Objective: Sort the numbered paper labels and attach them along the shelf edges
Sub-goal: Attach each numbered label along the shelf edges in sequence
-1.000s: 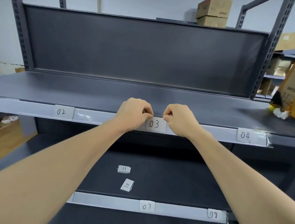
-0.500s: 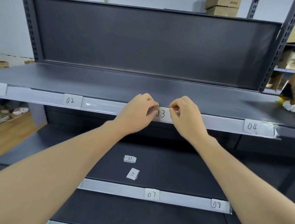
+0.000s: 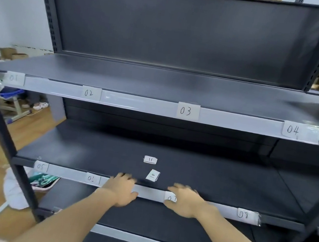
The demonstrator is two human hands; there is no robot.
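Head view, left hand (image 3: 119,190) and right hand (image 3: 184,204) empty, fingers relaxed at middle shelf edge (image 3: 150,194), label 10 (image 3: 153,175) lying askew

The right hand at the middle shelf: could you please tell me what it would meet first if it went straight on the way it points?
Probably the loose label 10, lying on the middle shelf just ahead and left of the right hand; the hand is blurred, so the heading is uncertain.
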